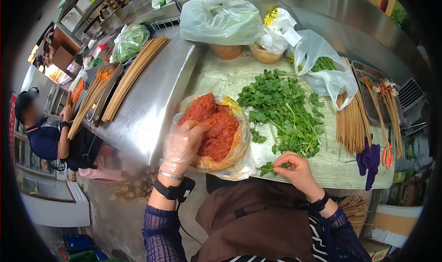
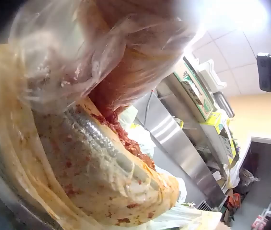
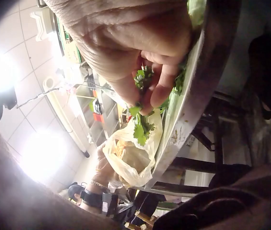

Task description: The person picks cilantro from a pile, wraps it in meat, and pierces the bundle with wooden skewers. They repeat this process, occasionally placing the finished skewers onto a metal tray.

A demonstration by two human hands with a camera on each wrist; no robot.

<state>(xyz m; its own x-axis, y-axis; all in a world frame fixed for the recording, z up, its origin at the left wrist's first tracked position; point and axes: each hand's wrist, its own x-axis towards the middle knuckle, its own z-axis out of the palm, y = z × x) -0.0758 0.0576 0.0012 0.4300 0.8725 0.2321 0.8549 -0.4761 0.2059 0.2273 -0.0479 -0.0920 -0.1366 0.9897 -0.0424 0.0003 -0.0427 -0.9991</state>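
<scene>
A food-prep kitchen — steel counter (image 1: 149, 94), bundled skewers (image 1: 134, 79), heaped herbs (image 1: 287, 112), raw meat (image 1: 216, 131).

bright red minced meat (image 1: 217, 140) | leafy green herbs (image 1: 287, 112) | pale green, streaked tabletop (image 1: 214, 73) | plain brown cloth apron (image 1: 258, 220) | black-and-white striped fabric (image 1: 317, 236) | sheer dark blue sleeve (image 1: 161, 232) | purple cloth glove (image 1: 369, 160) | orange-handled scissors (image 1: 388, 156) | tan wooden skewers (image 1: 133, 80)

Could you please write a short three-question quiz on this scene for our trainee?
1. True or false: the left hand, in a clear plastic glove, touches the red mixture.
2. Which lies beside the orange-handled scissors? A) a pink bucket; B) a purple glove; C) a blue cup.
3. Fill in the colour: the right hand pinches a sprig with ____ leaves.
Key: 1 true; 2 B; 3 green.
</scene>
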